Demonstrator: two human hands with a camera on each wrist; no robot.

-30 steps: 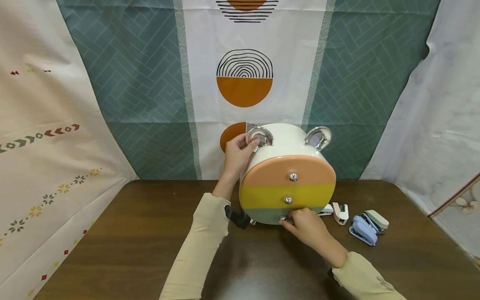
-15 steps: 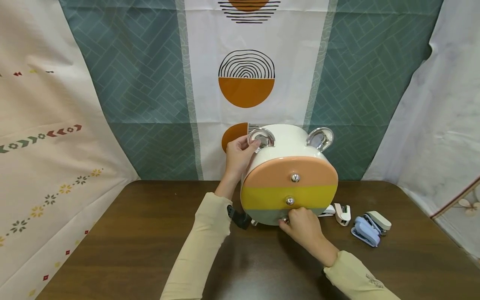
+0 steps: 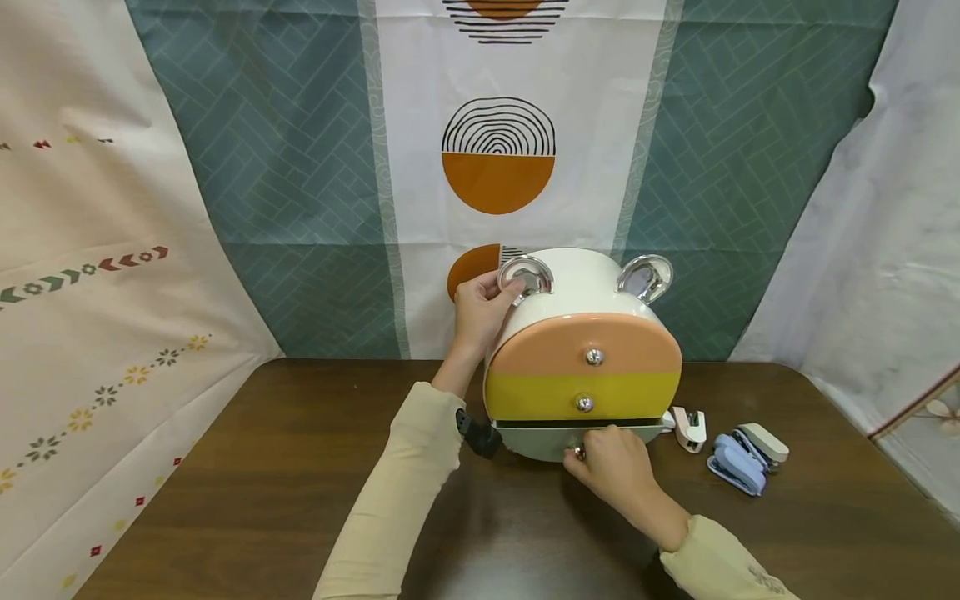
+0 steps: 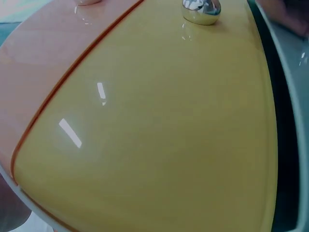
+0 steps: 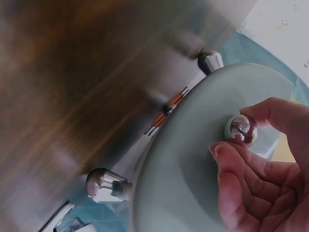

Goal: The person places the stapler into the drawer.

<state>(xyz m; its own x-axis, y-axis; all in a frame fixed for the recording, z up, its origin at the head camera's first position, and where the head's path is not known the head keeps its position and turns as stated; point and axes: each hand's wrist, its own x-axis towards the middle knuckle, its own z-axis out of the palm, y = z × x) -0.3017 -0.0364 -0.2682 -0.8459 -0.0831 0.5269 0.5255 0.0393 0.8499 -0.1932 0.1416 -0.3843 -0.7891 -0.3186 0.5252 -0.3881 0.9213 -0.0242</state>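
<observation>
A round-fronted white drawer cabinet [image 3: 573,279] with silver ears stands on the table. Its front has a peach top drawer [image 3: 551,350], a yellow middle drawer [image 3: 532,396] and a grey-green bottom drawer [image 3: 528,442]. My left hand [image 3: 478,312] grips the cabinet's left silver ear [image 3: 543,268] between thumb and fingers. With thumb and forefinger, my right hand [image 3: 618,468] pinches the round silver knob [image 5: 240,129] of the bottom drawer. That drawer stands slightly out, and a dark gap [image 4: 285,145] shows beside the yellow drawer in the left wrist view. The drawer's inside is hidden.
Right of the cabinet lie a white stapler-like item [image 3: 690,429], a blue stapler [image 3: 737,463] and a cream one [image 3: 765,443]. Another white item is partly hidden behind the cabinet. Silver feet [image 5: 104,186] hold the cabinet above the brown table [image 3: 300,483]. Curtains hang behind.
The bottom drawer has come out a little toward me, with my right hand on its knob, and a gap has opened above it. My left hand stays on the ear.
</observation>
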